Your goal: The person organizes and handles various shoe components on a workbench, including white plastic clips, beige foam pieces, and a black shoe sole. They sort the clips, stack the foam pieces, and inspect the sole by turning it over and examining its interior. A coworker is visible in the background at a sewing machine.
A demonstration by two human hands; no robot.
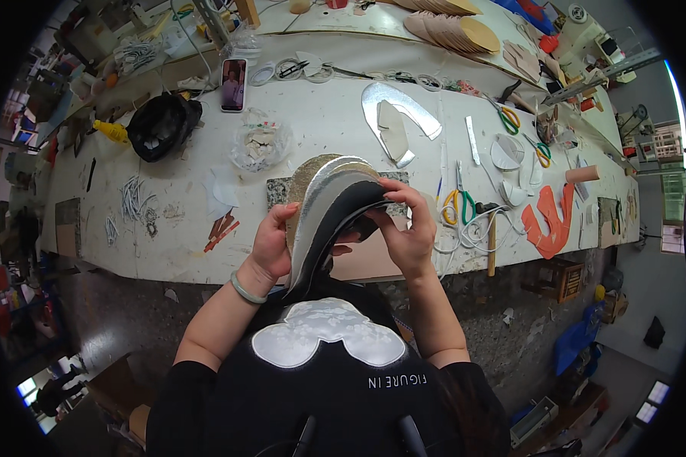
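Just past the table's near edge I hold a stack of curved, flat cut pieces (324,199), apparently shoe-upper pieces, in gold glitter, silver and black layers. The stack bows upward and its layers fan apart a little along the far edge. My left hand (270,242) grips its left side, thumb on the near face, the fingers partly hidden behind it. At the upper right end, my right hand (408,228) pinches the black layers between thumb and fingers. Under the stack lie a speckled stone slab (277,189) and a pinkish board (366,260), both partly covered.
Beyond the stack lies a silver U-shaped piece (427,122). To the right are yellow-and-green scissors (457,206), a wooden-handled hammer (492,247), white cord (472,232) and orange cut pieces (547,225). Leftward stand a clear bag (261,143), a phone (234,85) and a black bag (164,126).
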